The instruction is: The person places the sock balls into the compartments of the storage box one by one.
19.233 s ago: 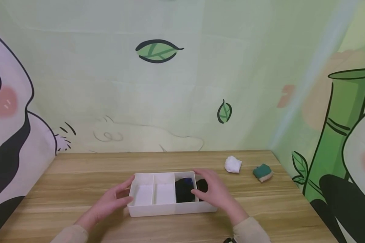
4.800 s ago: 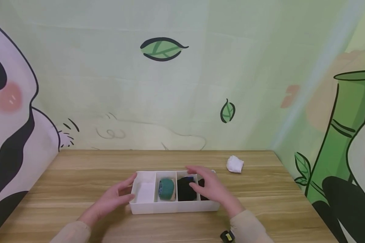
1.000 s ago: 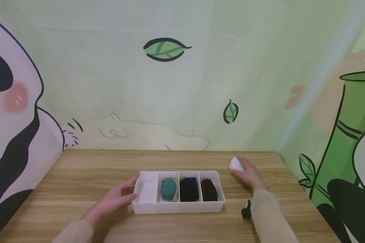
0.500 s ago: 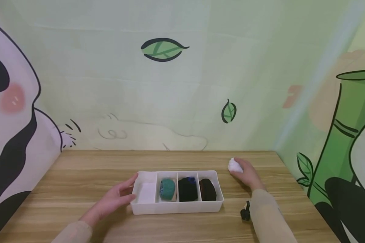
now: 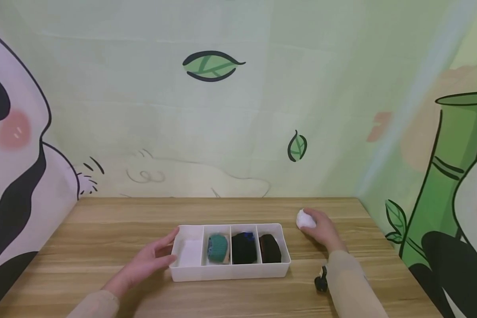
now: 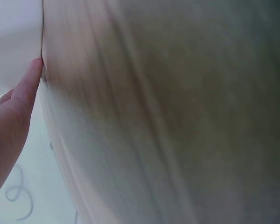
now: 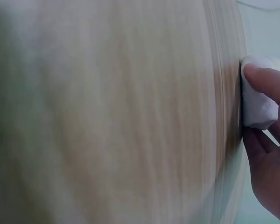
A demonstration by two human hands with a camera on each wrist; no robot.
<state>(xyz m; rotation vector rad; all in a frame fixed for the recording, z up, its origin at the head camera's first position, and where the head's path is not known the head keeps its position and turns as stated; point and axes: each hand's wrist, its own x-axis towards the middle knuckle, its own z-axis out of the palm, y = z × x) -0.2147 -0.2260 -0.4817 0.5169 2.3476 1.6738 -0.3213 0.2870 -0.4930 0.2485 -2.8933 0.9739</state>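
Observation:
A white divided box [image 5: 230,273] sits on the wooden table, with a row of compartments. Its leftmost compartment [image 5: 191,251] holds nothing; rightward follow a rolled green sock [image 5: 217,248], a black bundle with a blue patch [image 5: 244,248] and a dark brown bundle [image 5: 270,248]. My left hand [image 5: 151,258] touches the box's left end with thumb and fingers nearly straight; the left wrist view shows the thumb [image 6: 28,84] against its wall. Behind and right of the box, my right hand [image 5: 322,227] grips a balled white sock [image 7: 259,107] between thumb and fingers, down at the table.
The wooden table [image 5: 123,216] ends at a cartoon-printed backdrop [image 5: 238,110] with pandas, leaves and bamboo, which also closes off both sides. A small black device [image 5: 321,280] is at the right sleeve.
The green sock has gone from the table's right side into the second compartment. My right hand has left the box's right end and taken hold of the white sock. My left hand has stayed.

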